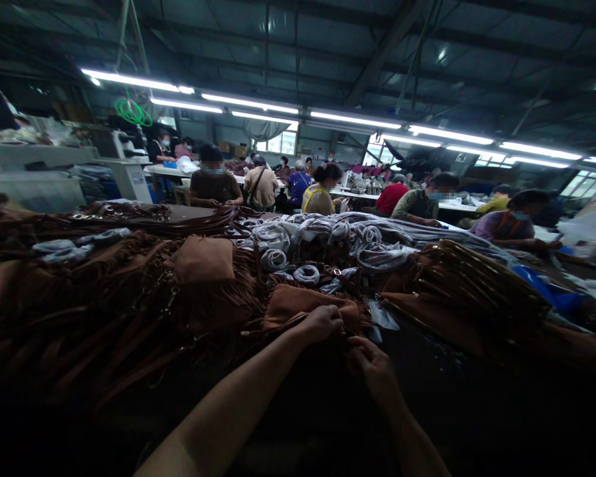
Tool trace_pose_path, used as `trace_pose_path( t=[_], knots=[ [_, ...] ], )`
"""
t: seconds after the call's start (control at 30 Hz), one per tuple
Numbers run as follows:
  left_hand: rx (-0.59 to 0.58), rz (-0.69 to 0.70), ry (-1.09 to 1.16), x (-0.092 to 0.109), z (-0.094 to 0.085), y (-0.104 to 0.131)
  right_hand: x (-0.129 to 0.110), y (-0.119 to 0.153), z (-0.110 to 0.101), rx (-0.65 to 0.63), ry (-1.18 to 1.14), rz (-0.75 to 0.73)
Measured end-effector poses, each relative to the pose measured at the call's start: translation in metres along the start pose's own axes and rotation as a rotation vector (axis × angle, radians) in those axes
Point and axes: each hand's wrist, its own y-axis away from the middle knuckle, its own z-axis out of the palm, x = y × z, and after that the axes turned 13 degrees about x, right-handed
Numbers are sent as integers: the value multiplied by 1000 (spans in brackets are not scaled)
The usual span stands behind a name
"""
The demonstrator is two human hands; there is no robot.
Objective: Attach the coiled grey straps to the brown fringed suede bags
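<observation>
A brown suede-like bag with fringe lies in front of me on the dark work table. My left hand is closed on the bag's near edge, its fingers curled downward. Close beside it on the right, my right hand pinches at the same edge with thumb and forefinger. What sits between those fingers is too dark and small to make out. A gold-coloured zip end sticks out at the bag's left side. Behind the bag are a metal clasp and a white wrapped coil.
Brown fringed bags with straps are heaped on the left. A stack of brown pieces with gold-coloured edges stands on the right. White-wrapped straps cover the table's far side. Several people sit at tables beyond, one in a brown top.
</observation>
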Motion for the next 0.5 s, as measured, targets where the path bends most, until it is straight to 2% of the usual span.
trace_pose_path(
  t=[0.1,0.2,0.3,0.4,0.5],
  knots=[
    [28,20,17,-2,2,0,0,2,2,-79,-156,25],
    [31,18,63,-8,5,-3,-6,4,6,-28,35,-128],
    [25,11,130,-12,8,-4,-19,-2,10,153,231,-299],
    [38,-25,187,-8,8,-4,-34,-14,16,209,306,-342],
    [113,-27,106,-1,3,-2,-44,-26,24,198,487,-374]
  ],
)
